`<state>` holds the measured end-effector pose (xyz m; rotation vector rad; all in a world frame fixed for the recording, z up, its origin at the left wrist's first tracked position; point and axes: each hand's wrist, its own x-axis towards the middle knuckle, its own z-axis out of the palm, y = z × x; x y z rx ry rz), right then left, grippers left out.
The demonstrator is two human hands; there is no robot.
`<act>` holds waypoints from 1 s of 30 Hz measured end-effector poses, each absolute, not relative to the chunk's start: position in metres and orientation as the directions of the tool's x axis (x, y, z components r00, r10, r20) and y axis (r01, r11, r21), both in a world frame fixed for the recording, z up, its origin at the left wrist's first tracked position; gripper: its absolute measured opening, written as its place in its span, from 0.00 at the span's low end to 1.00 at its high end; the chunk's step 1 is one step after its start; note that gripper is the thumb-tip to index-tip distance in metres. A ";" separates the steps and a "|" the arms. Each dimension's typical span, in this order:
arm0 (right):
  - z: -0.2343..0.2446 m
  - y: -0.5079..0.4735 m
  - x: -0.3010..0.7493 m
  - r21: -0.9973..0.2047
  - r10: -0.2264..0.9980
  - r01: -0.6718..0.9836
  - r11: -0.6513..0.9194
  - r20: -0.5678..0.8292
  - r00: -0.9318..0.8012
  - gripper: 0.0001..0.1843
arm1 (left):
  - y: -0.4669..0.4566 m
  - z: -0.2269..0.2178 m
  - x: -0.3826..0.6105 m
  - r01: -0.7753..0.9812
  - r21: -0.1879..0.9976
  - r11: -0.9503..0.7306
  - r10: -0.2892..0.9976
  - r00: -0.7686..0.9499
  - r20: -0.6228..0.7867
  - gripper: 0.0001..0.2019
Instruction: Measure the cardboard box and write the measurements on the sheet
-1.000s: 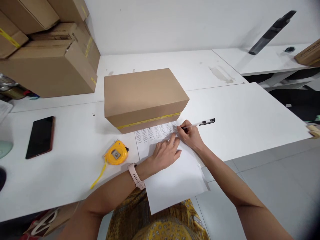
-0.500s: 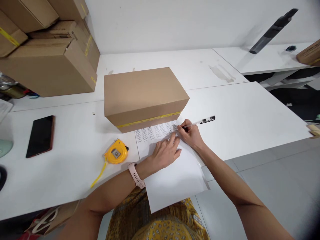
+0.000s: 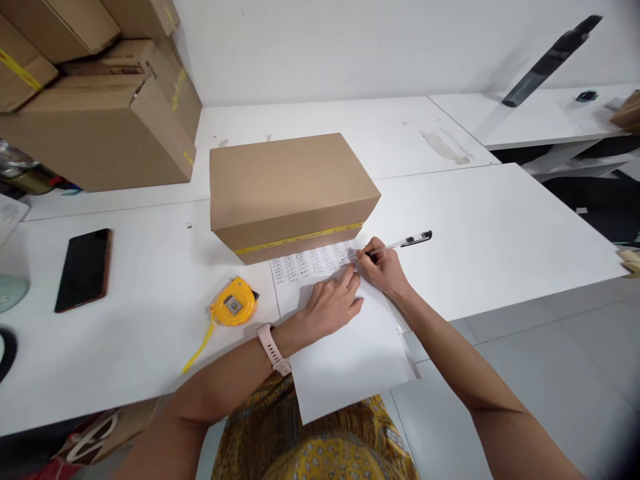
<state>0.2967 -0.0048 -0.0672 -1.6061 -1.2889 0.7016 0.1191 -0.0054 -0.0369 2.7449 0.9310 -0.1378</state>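
Note:
My right hand (image 3: 381,268) grips a pen (image 3: 407,241) with a clear barrel and black cap end, its tip down at the written rows. Under both hands lies a white sheet of paper (image 3: 350,380), its upper part covered in columns of small handwriting and its lower end hanging past the table edge. My left hand (image 3: 331,303) rests flat on the sheet, fingers stretched toward the pen tip. Just behind the paper stands a closed cardboard box (image 3: 295,180) with yellow tape, over the sheet's top edge. A pale pink watch (image 3: 273,348) is on my left wrist.
Left of the paper sits a yellow tape measure (image 3: 234,303) with a bit of blade out. Farther left lies a dark phone (image 3: 84,270). Stacked cartons (image 3: 100,127) fill the back left corner. A dark cylindrical object (image 3: 550,61) stands at the back right of the white table (image 3: 465,227).
The whole view has shifted very slightly. Both hands, the pen and the paper keep nearly the same places.

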 end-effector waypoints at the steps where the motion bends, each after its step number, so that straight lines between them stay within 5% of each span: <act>1: -0.067 -0.005 0.297 -0.907 0.951 0.421 -0.024 0.110 0.290 0.14 | -0.005 -0.037 0.119 0.608 0.196 -0.769 0.585 0.794 -0.166 0.26; 30: -0.066 -0.004 0.297 -0.911 0.930 0.411 -0.043 0.114 0.349 0.13 | -0.005 -0.037 0.118 0.601 0.176 -0.780 0.582 0.799 -0.149 0.26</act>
